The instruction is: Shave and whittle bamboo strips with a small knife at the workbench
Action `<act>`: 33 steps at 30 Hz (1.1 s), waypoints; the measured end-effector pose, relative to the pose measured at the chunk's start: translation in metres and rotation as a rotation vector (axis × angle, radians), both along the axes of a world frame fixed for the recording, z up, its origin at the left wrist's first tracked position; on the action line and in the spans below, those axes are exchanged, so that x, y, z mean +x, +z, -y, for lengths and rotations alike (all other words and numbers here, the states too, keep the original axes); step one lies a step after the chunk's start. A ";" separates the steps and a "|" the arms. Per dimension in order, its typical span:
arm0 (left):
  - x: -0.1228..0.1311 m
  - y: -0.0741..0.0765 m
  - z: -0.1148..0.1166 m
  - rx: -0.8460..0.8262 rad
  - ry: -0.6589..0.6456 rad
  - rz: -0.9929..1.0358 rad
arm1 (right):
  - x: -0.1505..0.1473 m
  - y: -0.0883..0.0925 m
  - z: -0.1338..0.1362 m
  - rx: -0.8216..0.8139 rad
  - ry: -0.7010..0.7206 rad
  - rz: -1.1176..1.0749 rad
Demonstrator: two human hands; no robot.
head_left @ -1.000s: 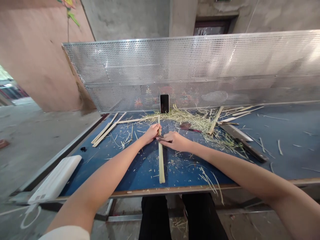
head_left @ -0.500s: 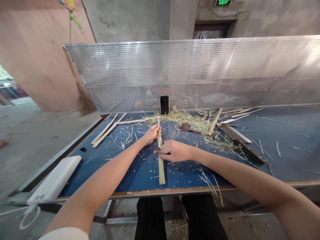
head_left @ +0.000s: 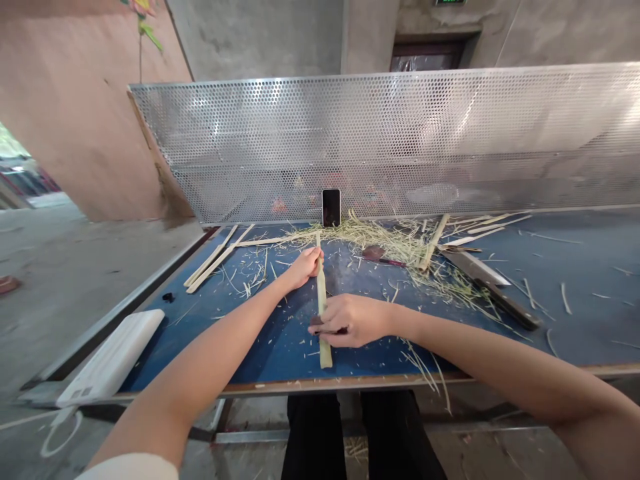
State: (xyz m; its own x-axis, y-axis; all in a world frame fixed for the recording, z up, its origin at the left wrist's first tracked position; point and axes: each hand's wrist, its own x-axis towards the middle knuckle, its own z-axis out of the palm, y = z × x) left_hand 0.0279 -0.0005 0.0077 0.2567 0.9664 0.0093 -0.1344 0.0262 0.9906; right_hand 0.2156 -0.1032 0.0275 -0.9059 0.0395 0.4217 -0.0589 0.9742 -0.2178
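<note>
A pale green bamboo strip (head_left: 321,290) lies lengthwise in front of me on the blue tabletop (head_left: 280,333). My left hand (head_left: 306,265) is closed around the strip towards its far end. Nearer to me, my right hand (head_left: 353,320) grips a small dark flat piece (head_left: 316,325) and presses it across the strip. Most of that piece is hidden by the fingers, so its kind cannot be made out. The strip's near end shows just below the right hand, close to the table edge.
Bamboo shavings (head_left: 385,235) are heaped along the back, below a perforated metal screen (head_left: 280,147). A phone (head_left: 331,208) stands upright there. On the right lies a big knife (head_left: 480,270). Loose strips (head_left: 220,257) and a white power strip (head_left: 113,357) are at left.
My right hand has slid along the strip towards me with the dark piece. The left hand keeps its hold in about the same place.
</note>
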 end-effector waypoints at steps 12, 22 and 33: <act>0.000 0.000 0.002 -0.003 -0.003 0.022 | -0.003 -0.006 0.004 0.048 -0.003 -0.042; -0.004 0.007 0.004 -0.033 -0.001 0.183 | 0.039 -0.002 -0.073 -0.060 -0.900 -0.245; -0.011 0.017 0.006 -0.112 0.045 0.371 | 0.040 -0.012 -0.081 -0.254 -0.986 -0.266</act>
State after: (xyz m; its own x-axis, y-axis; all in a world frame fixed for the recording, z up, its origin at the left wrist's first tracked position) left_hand 0.0166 -0.0069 0.0247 0.2129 0.9770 -0.0122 -0.4866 0.1168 0.8658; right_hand 0.2555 -0.0225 0.0160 -0.3042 0.8239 0.4782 0.6594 0.5444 -0.5184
